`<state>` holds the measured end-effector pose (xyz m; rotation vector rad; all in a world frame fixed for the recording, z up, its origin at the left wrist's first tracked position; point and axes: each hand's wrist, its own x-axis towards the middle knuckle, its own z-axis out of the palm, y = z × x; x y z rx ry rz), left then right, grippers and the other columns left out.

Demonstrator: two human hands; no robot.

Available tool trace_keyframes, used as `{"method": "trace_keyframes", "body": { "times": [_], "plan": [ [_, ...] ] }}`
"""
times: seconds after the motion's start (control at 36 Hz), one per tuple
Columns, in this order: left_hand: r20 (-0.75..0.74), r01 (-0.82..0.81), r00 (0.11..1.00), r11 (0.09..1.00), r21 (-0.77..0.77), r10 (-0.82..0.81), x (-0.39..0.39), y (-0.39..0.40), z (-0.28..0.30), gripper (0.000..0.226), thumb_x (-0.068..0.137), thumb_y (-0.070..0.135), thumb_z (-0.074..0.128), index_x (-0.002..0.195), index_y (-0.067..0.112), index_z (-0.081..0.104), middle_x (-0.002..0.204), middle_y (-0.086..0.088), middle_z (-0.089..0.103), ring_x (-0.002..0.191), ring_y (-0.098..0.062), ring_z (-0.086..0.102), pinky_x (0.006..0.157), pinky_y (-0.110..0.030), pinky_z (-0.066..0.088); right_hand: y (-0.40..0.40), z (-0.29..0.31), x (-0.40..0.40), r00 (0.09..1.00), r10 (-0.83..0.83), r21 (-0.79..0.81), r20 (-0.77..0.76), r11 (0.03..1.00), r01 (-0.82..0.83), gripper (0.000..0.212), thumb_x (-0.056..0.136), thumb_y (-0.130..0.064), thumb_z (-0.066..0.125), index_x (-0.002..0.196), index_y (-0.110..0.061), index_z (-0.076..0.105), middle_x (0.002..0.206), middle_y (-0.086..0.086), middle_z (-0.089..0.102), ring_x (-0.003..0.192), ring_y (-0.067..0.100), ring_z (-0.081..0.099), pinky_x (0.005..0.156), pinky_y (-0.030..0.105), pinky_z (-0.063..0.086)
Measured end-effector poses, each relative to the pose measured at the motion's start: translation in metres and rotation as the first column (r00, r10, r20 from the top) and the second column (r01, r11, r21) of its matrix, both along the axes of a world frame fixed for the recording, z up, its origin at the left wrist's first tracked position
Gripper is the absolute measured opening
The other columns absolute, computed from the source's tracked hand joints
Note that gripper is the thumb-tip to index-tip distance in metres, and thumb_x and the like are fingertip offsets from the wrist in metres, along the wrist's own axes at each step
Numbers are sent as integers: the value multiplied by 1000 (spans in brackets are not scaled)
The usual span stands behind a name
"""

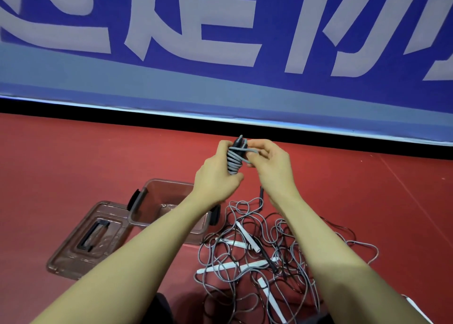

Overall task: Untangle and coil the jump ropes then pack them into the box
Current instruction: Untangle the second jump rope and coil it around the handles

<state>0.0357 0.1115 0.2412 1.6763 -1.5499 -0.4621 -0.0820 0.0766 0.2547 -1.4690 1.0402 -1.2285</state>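
Observation:
I hold a coiled jump rope (235, 158) up in front of me: grey cord wound around its black handles. My left hand (217, 176) grips the bundle from the left. My right hand (267, 159) pinches the loose end of the grey cord at the bundle's right side. On the red floor below lies a tangled pile of jump ropes (264, 257), grey and black cords with several white handles. The clear brown box (157, 198) stands open to the left of the pile, partly hidden by my left forearm.
The box's lid (90, 240), with a black handle, lies flat on the floor left of the box. A blue banner with large white characters (220, 41) runs along the far side, a black strip at its base. Red floor stretches left and right.

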Motion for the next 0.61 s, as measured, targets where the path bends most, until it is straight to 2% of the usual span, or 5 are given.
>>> {"method": "trace_keyframes", "body": {
  "times": [0.17,0.39,0.5,0.56,0.61],
  "plan": [
    [-235,127,964,992,6,-122,2,1,1,38,71,8,62,100,23,45,73,3,58,55,-11,45,55,-29,41,-3,-1,1,992,86,72,96,993,-93,41,89,12,46,124,-8,53,110,4,61,93,9,61,75,16,52],
    [-321,196,933,978,74,-163,-2,0,3,41,72,-2,60,104,16,41,74,3,51,59,-13,45,56,-26,39,-2,0,1,1000,10,15,28,1000,-11,35,84,16,45,102,-12,58,92,1,62,79,3,59,74,14,50],
    [34,110,993,993,40,-111,-2,-1,1,49,77,15,61,119,18,35,94,1,56,80,-21,55,64,-31,44,-4,-3,-3,999,-42,32,17,999,41,32,83,17,45,103,-4,58,88,3,63,77,5,60,72,16,51],
    [307,52,950,999,12,-53,-1,-1,0,59,80,22,60,133,21,34,111,-2,56,98,-27,55,72,-36,46,-5,-4,-4,998,-59,39,13,998,58,30,83,17,45,101,-4,58,86,3,63,75,4,60,71,16,51],
    [392,32,919,999,12,-34,-4,0,1,66,84,24,58,142,25,27,119,-4,53,104,-30,56,75,-38,45,-6,-5,-6,997,-78,40,3,996,78,29,82,16,46,96,-7,57,84,2,64,74,4,61,70,16,51]
  ]
}}
